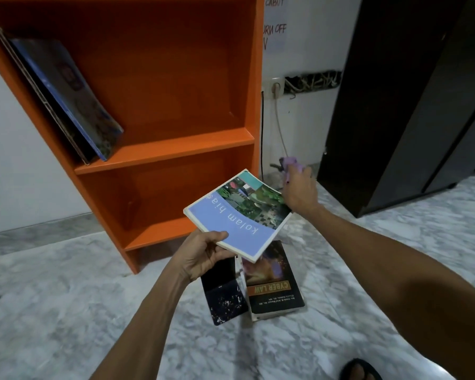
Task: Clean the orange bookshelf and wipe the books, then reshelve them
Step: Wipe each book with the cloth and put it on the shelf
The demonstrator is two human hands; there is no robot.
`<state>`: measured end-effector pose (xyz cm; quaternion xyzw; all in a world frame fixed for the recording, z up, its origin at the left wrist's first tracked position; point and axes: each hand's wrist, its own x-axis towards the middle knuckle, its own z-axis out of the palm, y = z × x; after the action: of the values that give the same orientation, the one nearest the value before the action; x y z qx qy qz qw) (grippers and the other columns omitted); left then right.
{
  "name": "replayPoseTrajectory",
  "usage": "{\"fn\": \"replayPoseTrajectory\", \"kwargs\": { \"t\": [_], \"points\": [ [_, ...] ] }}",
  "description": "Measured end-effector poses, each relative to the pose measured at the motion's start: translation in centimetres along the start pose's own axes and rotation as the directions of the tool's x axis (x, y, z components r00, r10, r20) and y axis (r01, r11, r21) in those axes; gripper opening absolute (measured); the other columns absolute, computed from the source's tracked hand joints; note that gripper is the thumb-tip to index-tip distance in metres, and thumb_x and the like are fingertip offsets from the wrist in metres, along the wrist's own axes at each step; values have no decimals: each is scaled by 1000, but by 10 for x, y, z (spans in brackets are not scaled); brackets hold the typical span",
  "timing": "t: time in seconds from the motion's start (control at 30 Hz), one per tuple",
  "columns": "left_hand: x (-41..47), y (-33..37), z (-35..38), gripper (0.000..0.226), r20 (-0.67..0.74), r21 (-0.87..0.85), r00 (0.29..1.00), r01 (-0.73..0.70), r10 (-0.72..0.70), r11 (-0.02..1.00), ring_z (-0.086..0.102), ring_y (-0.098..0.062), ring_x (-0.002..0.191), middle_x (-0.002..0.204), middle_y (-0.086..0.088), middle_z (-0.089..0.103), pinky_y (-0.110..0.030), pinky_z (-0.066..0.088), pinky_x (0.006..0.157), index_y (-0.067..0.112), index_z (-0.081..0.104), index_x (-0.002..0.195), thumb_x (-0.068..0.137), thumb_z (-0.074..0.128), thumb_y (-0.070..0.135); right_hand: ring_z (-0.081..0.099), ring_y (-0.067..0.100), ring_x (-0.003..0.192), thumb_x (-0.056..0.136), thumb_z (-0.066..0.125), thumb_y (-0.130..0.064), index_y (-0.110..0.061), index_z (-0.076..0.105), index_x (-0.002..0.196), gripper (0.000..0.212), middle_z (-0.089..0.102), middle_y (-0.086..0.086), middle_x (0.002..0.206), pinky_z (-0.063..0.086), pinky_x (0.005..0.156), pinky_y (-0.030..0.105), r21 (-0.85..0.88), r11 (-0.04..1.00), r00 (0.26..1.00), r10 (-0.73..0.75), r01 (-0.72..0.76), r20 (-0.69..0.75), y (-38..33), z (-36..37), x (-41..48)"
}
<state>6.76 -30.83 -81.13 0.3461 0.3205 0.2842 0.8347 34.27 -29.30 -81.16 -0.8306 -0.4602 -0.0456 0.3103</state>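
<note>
Book [232,216] gripped by left hand [200,256]; right hand [299,193] clutches cloth [292,163]; two books [274,283] on floor [66,311].

The orange bookshelf [176,78] was smooth laminated board with a soft sheen. The kolam hias paperback [239,215] and the Cyber Law book [274,286] had glossy paper covers, while the purple cloth [292,163] looked soft and matt. The floor [66,311] was grey-veined stone, smooth and faintly reflective.

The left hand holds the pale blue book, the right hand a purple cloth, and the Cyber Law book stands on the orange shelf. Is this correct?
No: the head view shows the Cyber Law book lying on the floor, not on the orange shelf. The rest is right.
</note>
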Motion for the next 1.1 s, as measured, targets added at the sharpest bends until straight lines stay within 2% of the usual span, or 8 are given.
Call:
{"fn": "replayPoseTrajectory", "kwargs": {
  "t": [0.13,0.3,0.53,0.67,0.77,0.87,0.97,1.1],
  "points": [
    [7,4,1,27,-18,30,1000,-20,20,999,72,-34,88,99,-15,74,-50,59,64,1,52,116,92,48,-11,55,11,85,101,44,-17,-29,47,136,37,57,3,110,55,70,30,256,875,912,-401,410,-90,-67,-14,-28],
    [4,10,5,31,9,125,998,-60,60,990,73,-31,78,97,-14,74,-42,61,59,3,56,120,95,41,-10,44,25,93,98,55,-31,-34,49,141,44,47,10,104,43,72,36,166,654,652,-755,738,76,-107,6,-73],
    [-19,20,-17,35,24,101,999,-45,43,994,70,-38,95,112,-15,71,-53,57,69,12,56,117,90,49,-9,51,32,106,101,49,-23,-33,38,147,49,49,17,121,48,93,46,-9,911,903,-407,412,139,-56,14,-12],
    [-21,25,-21,33,8,112,999,-43,42,993,71,-37,92,104,-13,74,-53,56,70,14,56,114,92,48,-9,49,41,116,98,48,-19,-24,48,136,38,45,19,130,43,94,45,3,1000,997,-13,12,79,-34,-3,2],
    [-15,28,-18,35,-7,98,997,-70,71,993,70,-36,95,107,-11,72,-53,57,69,15,56,115,93,48,-10,52,19,93,102,44,-23,-34,45,136,35,47,2,113,52,76,34,165,950,964,-263,266,-45,-71,-20,-19],
    [-7,27,-7,31,-26,122,994,-106,110,987,73,-29,85,94,-8,75,-52,58,67,13,58,107,94,44,-11,47,14,92,102,45,-27,-44,39,142,44,43,1,109,46,73,25,280,795,812,-578,538,81,-114,-28,-71],
    [-5,28,-2,30,-63,102,991,-114,121,988,71,-18,65,79,-9,70,-37,59,50,8,58,103,96,35,-12,44,21,98,102,49,-33,-37,42,146,45,45,8,109,45,75,34,263,686,657,-726,678,203,-120,-12,-108],
    [-15,31,-16,34,-6,158,996,-86,88,984,73,-29,87,102,-11,73,-47,61,65,8,55,121,94,45,-9,46,23,100,101,49,-39,-43,41,145,45,47,9,111,46,83,38,196,758,740,-651,622,172,-98,-3,-85]
  ]
}}
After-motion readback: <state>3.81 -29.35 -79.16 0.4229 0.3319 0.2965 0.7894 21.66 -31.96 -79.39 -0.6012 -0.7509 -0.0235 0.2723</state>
